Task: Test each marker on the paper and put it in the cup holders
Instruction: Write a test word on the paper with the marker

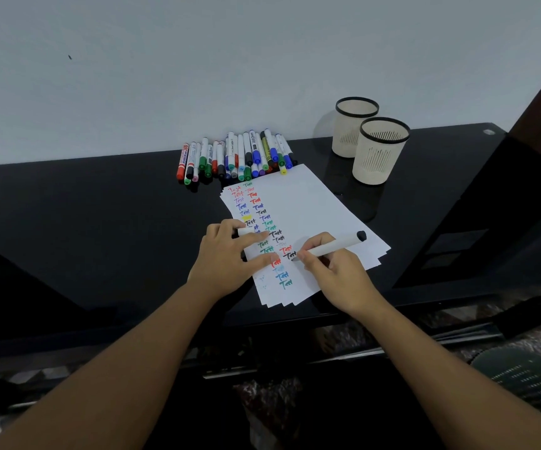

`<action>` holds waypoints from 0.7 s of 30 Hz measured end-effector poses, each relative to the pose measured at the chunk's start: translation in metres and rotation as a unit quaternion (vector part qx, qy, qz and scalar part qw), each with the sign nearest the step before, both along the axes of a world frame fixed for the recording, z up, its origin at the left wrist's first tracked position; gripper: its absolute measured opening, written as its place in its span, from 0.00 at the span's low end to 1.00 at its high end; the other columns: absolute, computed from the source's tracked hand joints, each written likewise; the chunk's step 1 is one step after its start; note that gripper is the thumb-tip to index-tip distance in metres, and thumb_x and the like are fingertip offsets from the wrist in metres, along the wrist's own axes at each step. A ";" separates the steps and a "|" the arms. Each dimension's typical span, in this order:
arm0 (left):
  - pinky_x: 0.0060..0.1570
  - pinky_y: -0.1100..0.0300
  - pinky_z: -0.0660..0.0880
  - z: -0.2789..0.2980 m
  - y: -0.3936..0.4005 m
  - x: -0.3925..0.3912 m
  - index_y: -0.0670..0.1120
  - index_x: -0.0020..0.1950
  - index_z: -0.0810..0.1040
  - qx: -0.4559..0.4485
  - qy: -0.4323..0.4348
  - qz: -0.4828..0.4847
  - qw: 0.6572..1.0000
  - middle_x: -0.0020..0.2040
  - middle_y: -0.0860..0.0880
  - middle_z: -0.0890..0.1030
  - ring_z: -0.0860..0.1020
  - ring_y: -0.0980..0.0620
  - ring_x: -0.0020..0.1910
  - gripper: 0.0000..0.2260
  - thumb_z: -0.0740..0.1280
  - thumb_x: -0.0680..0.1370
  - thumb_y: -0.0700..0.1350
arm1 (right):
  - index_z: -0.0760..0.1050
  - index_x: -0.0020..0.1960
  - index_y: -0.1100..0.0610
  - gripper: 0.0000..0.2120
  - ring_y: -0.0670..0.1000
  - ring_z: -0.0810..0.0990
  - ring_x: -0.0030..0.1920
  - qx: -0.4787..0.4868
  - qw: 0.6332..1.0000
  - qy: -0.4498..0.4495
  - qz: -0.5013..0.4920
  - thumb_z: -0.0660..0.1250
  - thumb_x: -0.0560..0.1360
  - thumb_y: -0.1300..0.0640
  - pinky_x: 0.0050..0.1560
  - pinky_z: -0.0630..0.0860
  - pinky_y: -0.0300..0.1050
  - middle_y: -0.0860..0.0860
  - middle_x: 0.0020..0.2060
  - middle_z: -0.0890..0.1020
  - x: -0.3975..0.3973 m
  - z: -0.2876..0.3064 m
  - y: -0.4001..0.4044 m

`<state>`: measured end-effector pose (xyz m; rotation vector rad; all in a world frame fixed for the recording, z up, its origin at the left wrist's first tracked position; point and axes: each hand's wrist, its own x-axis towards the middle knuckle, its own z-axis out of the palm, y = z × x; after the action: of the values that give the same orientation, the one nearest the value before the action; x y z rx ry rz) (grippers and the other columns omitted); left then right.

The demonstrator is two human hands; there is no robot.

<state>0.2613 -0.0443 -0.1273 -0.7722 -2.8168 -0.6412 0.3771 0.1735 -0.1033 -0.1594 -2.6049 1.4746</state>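
Surface: black glossy desk [107, 222] against a pale wall [197, 60].
Left hand [227, 258]: fingers spread flat, pressing the paper's left edge; something white shows under the fingertips, too hidden to name.
Marker pile [236, 155]: capped, many colours, at the desk's far edge, just beyond the paper.
Paper [314, 206]: white stack, slightly fanned, rows of "Test" in several inks.
Right hand [334, 267]: grasping a white marker [331, 246], tip on the sheet at a black "Test", black cap on its rear end.
Cup holders [376, 151]: two beige slotted cups, black rims, far right, one in front of the other.
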 end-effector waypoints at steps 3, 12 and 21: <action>0.67 0.48 0.66 0.000 0.000 -0.001 0.64 0.67 0.77 -0.007 0.003 0.000 1.000 0.67 0.54 0.69 0.64 0.50 0.64 0.34 0.53 0.70 0.79 | 0.74 0.50 0.45 0.05 0.46 0.75 0.37 0.017 1.000 -0.002 0.007 0.65 0.83 0.46 0.41 0.74 0.50 0.52 0.37 0.80 0.002 0.002 0.001; 0.67 0.48 0.66 -0.001 0.000 -0.002 0.65 0.67 0.77 -0.014 0.004 0.000 1.000 0.67 0.54 0.68 0.63 0.51 0.63 0.33 0.52 0.70 0.78 | 0.75 0.51 0.47 0.05 0.47 0.78 0.41 -0.029 0.999 0.006 -0.016 0.66 0.83 0.47 0.42 0.74 0.42 0.47 0.39 0.81 0.001 0.001 0.001; 0.68 0.48 0.65 0.002 0.000 0.000 0.65 0.68 0.76 -0.023 -0.004 0.002 1.000 0.68 0.54 0.67 0.62 0.51 0.64 0.35 0.50 0.70 0.79 | 0.75 0.52 0.47 0.05 0.48 0.78 0.41 0.006 1.000 0.019 -0.016 0.65 0.83 0.47 0.44 0.76 0.53 0.48 0.39 0.81 0.000 -0.003 0.002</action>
<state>0.2618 -0.0444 -0.1256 -0.7725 -2.8493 -0.5837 0.3769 0.1754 -0.1059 -0.1692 -2.5703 1.4363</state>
